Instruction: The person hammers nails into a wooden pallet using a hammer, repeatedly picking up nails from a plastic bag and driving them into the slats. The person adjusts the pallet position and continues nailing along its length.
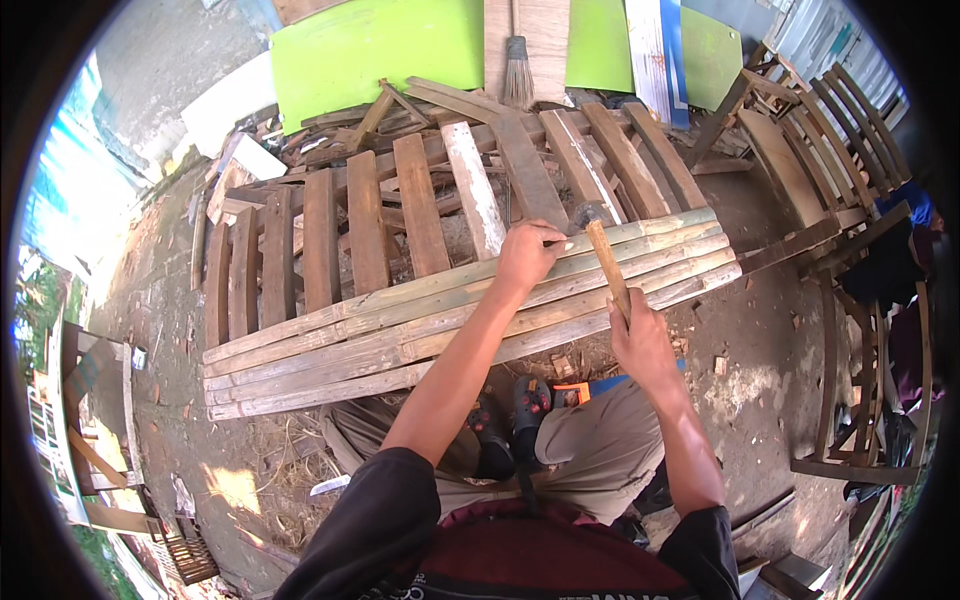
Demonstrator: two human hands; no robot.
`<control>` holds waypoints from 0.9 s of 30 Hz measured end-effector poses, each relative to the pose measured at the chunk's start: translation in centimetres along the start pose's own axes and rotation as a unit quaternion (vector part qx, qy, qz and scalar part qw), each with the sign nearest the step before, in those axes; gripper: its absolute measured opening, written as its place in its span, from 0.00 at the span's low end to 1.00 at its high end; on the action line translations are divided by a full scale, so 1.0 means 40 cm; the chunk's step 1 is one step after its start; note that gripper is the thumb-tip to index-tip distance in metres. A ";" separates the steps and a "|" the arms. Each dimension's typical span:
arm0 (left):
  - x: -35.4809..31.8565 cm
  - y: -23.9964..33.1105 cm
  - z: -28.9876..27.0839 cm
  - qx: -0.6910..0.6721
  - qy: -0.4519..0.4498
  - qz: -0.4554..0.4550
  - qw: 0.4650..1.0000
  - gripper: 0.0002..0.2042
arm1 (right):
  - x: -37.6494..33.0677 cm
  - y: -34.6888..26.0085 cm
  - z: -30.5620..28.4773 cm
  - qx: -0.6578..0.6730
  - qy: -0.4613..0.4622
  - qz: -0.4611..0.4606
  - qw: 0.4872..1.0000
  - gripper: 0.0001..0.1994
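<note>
Bamboo strips [300, 360] lie side by side over the near ends of the wooden slats [370, 220], reaching across the whole row; laying-out looks done. Fastening seems to be the step in hand, on the farthest strip; no nail can be made out, so how many strips are fixed cannot be told. Beyond the strips the slats carry no bamboo; whether more is due, unclear. Left hand [530, 255] on the farthest strip, right of its middle, fingers bent in; cannot tell whether they pinch anything. Right hand [643, 340] clenched round the hammer [608, 262], its head over that same strip. Ground [170, 370] on the near side of the strips: bare, dusty, littered with chips. Past the slats, beyond the strips, green panels [380, 55] and a broom [519, 75]; right of the strips, dark wooden furniture frames [785, 165].
</note>
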State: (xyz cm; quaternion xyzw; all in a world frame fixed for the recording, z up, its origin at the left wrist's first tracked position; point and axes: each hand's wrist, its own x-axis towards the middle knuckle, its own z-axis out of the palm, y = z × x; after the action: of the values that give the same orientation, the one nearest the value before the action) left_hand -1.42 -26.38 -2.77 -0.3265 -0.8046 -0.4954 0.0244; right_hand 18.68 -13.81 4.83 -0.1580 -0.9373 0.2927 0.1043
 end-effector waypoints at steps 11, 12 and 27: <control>0.022 -0.010 0.000 0.000 -0.005 -0.006 1.000 0.08 | 0.026 0.001 -0.014 0.007 -0.026 -0.002 1.000 0.12; 0.024 -0.010 0.001 -0.003 -0.002 -0.003 1.000 0.08 | 0.023 -0.005 -0.012 0.008 -0.018 0.010 1.000 0.12; 0.024 -0.013 0.000 -0.018 -0.012 -0.009 1.000 0.08 | 0.023 -0.009 -0.011 0.054 0.057 0.013 0.997 0.11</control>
State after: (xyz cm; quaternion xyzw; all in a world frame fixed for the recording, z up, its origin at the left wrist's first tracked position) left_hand -2.49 -26.07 -2.83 -0.3254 -0.7986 -0.5063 0.0041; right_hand 17.84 -13.54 5.48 -0.1812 -0.9104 0.3347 0.1622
